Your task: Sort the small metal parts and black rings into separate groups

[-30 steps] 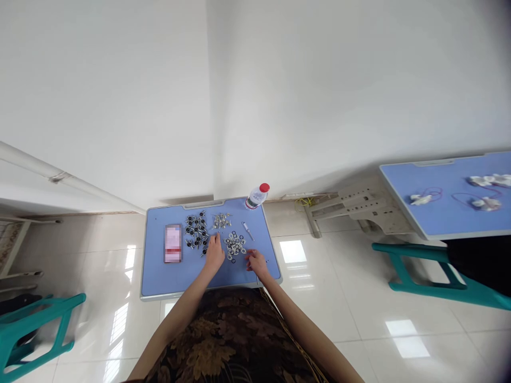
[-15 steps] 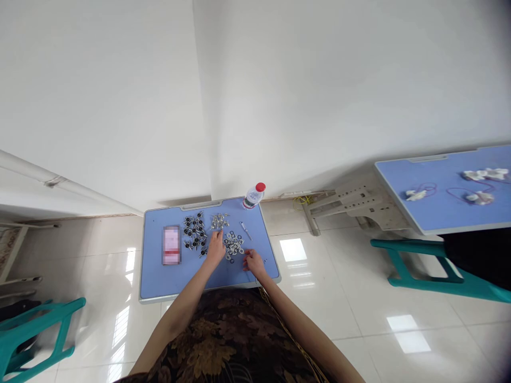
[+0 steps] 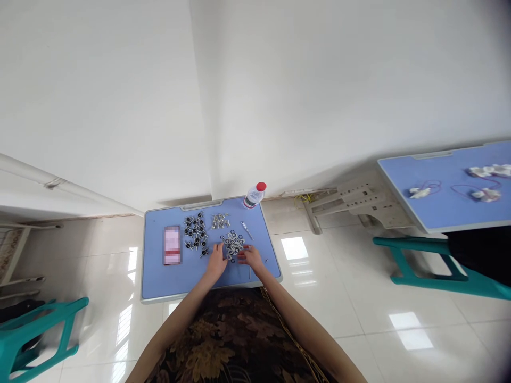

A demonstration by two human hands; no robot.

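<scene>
Both hands flank the ring pile (image 3: 233,243) on the worktop (image 3: 191,282), left (image 3: 216,260) and right (image 3: 251,257) loosely curled, pinch unclear; a careless sweep could scatter rings!

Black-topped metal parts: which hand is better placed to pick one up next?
Left, I'd say: your left hand is just beside the black-topped metal parts, while your right hand is beyond the pile of rings.
</scene>
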